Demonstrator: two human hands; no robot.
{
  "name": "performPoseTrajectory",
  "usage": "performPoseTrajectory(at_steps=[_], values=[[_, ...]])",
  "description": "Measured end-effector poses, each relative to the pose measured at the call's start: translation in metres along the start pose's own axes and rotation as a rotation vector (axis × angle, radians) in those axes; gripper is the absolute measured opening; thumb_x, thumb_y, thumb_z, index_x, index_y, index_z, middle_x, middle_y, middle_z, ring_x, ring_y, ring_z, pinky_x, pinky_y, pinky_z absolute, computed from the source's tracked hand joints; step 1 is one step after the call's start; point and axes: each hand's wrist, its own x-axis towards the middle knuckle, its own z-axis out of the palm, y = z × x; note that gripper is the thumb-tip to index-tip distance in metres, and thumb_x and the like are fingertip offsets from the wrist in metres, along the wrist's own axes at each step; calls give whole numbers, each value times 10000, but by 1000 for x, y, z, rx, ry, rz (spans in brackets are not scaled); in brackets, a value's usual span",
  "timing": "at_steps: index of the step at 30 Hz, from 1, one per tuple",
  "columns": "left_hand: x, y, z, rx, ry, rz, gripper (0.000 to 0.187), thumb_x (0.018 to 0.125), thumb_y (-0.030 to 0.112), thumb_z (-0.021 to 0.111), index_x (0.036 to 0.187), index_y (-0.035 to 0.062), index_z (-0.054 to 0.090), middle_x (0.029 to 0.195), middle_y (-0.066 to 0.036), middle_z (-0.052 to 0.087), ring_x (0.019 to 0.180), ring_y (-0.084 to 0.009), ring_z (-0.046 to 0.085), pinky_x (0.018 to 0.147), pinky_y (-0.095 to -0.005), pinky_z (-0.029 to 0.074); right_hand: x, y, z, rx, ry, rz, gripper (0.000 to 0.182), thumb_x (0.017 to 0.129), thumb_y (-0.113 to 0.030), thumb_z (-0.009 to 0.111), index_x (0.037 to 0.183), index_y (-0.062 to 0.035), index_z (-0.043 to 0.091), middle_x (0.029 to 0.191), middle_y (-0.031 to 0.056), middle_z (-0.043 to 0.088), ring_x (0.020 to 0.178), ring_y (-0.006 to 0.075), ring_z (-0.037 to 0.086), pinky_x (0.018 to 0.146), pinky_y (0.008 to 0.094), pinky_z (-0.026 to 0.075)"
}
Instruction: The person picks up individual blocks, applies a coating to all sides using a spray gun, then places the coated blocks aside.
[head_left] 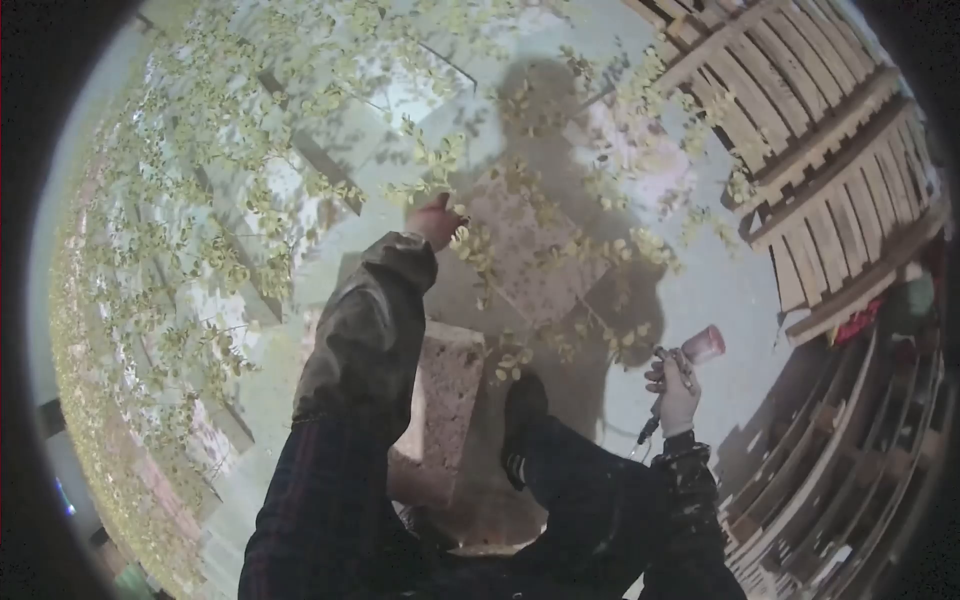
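Note:
My left hand (436, 221) reaches forward with its fingers closed at the stem of a leafy branch (480, 245); the exact grip is small and partly hidden. Pale yellow-green leaves hang around and to the right of these fingers. Lower right, my right hand (679, 396) is wrapped round a spray gun (663, 357) with a reddish cup (704, 345). A dark hose fitting (649, 428) hangs below that hand.
Leafy branches (230, 190) spread across the left and far side. A rough block (440, 410) stands by my legs. Wooden pallets (820, 150) are at the right, with more stacked slats (850, 450) below. My shadow falls on the pale floor (560, 420).

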Motion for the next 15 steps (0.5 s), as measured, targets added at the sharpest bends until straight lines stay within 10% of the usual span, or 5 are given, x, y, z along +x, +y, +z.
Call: performPoseTrajectory(at_steps=[4,6,9,12,15], values=[[8,15,3,-221,11,-256,807,821,568,528,1432,116,257,1233,-122,526,1049,-285,565,854,-351,461,23,30,18,34,120,113,238,844,-189,637,1027,-39,663,933,52,657,692,109,602,496,217,517],[19,7,20,-342,148,-183,889,708,790,446,1318,146,494,1246,-117,568,1132,-324,527,969,-357,393,22,37,27,118,160,174,353,822,-188,662,1141,-43,624,986,56,673,728,124,641,556,220,480],[59,-23,63,-478,88,-76,532,654,465,702,1123,238,596,1433,-17,338,1248,-242,433,1021,-336,378,61,114,23,190,196,148,276,817,-144,690,1061,-64,585,809,101,643,485,177,588,313,276,423],[12,43,61,-521,-30,24,374,829,446,566,1166,288,609,1363,-27,374,1221,-239,426,1017,-329,343,87,150,48,-154,278,-241,273,832,-369,639,946,-129,700,915,50,686,820,177,617,714,294,460],[-13,85,92,-45,9,12,457,830,248,545,1283,237,488,1136,-112,567,985,-293,588,770,-400,503,162,235,4,1398,-1110,812,331,910,-374,518,1110,-119,587,1009,55,598,866,155,579,804,311,490]])
